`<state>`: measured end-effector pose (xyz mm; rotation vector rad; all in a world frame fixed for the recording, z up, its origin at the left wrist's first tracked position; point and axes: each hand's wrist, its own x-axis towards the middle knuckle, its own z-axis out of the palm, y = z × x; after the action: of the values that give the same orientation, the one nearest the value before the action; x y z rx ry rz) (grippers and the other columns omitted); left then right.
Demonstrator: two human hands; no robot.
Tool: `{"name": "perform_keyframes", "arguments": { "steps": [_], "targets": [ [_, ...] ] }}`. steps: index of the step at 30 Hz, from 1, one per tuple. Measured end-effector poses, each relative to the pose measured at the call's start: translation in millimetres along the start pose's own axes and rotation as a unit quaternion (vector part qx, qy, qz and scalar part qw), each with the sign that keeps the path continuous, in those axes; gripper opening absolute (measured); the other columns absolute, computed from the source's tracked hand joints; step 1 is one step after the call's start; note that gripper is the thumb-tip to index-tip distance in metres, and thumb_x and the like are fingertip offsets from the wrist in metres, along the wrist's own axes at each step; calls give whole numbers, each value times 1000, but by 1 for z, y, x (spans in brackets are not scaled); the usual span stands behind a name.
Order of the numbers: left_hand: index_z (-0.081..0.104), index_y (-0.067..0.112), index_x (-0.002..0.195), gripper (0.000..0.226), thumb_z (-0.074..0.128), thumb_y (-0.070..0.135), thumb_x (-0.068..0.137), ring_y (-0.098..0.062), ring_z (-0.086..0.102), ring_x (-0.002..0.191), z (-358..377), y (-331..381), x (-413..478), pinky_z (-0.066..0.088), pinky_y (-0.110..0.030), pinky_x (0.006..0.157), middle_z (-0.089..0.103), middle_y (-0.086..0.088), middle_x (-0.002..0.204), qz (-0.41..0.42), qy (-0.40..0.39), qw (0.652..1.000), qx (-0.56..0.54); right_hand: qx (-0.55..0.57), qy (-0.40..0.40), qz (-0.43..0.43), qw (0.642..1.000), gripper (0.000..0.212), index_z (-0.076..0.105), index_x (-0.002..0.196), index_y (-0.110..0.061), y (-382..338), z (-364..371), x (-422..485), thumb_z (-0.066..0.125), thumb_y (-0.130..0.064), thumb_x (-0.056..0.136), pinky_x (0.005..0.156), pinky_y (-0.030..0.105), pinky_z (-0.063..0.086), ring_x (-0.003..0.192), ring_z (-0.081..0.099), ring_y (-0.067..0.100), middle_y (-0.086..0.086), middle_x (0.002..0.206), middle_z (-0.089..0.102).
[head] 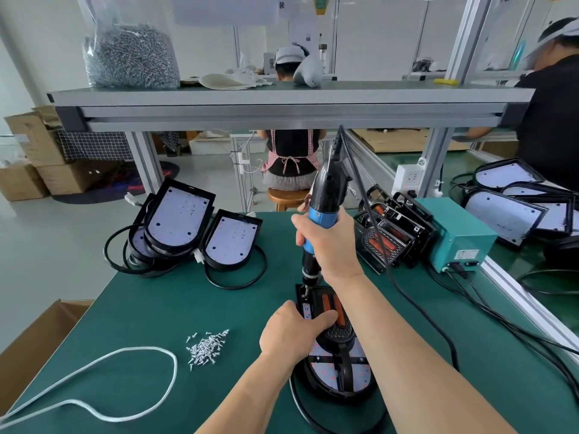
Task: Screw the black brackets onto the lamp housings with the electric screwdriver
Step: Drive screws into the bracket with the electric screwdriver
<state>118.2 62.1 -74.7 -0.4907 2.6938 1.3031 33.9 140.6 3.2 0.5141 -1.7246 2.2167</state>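
A lamp housing (pixel 336 375) with a white LED board lies near the front of the green table (pixel 150 311). A black bracket (pixel 327 303) with orange strips rests on top of it. My left hand (pixel 289 332) presses down on the bracket, fingers across it. My right hand (pixel 330 242) grips the blue-and-black electric screwdriver (pixel 322 208) upright, its bit touching the bracket's far left corner. A pile of small silver screws (pixel 206 347) lies to the left of the housing.
Several lamp housings (pixel 178 223) are stacked at the back left, several brackets (pixel 391 233) at the back right beside a teal power box (pixel 457 236). A white cord (pixel 125 352) loops front left. Black cables (pixel 470 305) trail right. People sit beyond the table.
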Motion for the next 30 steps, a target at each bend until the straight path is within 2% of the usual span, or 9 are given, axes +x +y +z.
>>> {"name": "perform_keyframes", "arguments": {
  "steps": [5, 11, 16, 22, 26, 28, 30],
  "targets": [
    [53, 9, 101, 69, 68, 71, 74, -25, 64, 94, 0, 0, 0, 52, -37, 77, 65, -4, 99, 1, -6, 1000, -2, 21, -16, 15, 1000, 17, 59, 86, -12, -9, -7, -3, 75, -13, 79, 61, 28, 52, 53, 56, 19, 7, 58, 59],
    [55, 10, 102, 67, 71, 68, 73, -23, 65, 92, -1, 2, -1, 56, -42, 85, 67, -3, 97, 5, -10, 1000, -13, 64, -5, 10, 998, 13, 63, 85, -10, -16, -13, -3, 75, -7, 79, 57, 27, 52, 53, 57, 20, 7, 63, 59],
    [53, 12, 96, 66, 68, 72, 72, -21, 63, 84, -2, 2, 0, 51, -35, 74, 63, 1, 89, 4, -6, 1000, 10, 78, -25, 13, 997, 13, 65, 80, -15, -40, -19, 7, 72, -4, 75, 57, 26, 50, 54, 57, 20, 4, 64, 59],
    [56, 14, 103, 68, 69, 72, 71, -20, 65, 90, -2, 1, 1, 56, -40, 85, 67, 2, 96, 1, -9, 1000, 4, 76, 11, 25, 997, 13, 60, 80, -12, -62, -52, 10, 72, -7, 83, 55, 27, 47, 52, 52, 19, 4, 61, 55],
    [59, 13, 101, 65, 71, 69, 71, -21, 66, 92, -2, 1, 1, 55, -42, 87, 69, 1, 97, 5, -9, 1000, -4, 83, 74, 86, 990, 17, 57, 80, -13, -64, -93, 7, 69, -6, 90, 53, 29, 46, 51, 51, 17, 5, 63, 54],
    [59, 13, 102, 64, 71, 68, 71, -22, 66, 94, -2, 0, 1, 55, -42, 88, 69, 0, 98, 7, -11, 1000, -11, 99, 95, 140, 981, 13, 59, 84, -12, -63, -116, 6, 72, -12, 89, 50, 27, 48, 52, 52, 15, 4, 66, 56],
    [59, 13, 102, 63, 72, 67, 72, -23, 66, 95, -2, -1, 1, 54, -42, 89, 69, 0, 99, 8, -11, 1000, -19, 127, 124, 205, 963, 21, 57, 87, -11, -59, -134, 1, 77, -19, 84, 47, 25, 49, 53, 54, 14, 3, 65, 56]
  ]
}}
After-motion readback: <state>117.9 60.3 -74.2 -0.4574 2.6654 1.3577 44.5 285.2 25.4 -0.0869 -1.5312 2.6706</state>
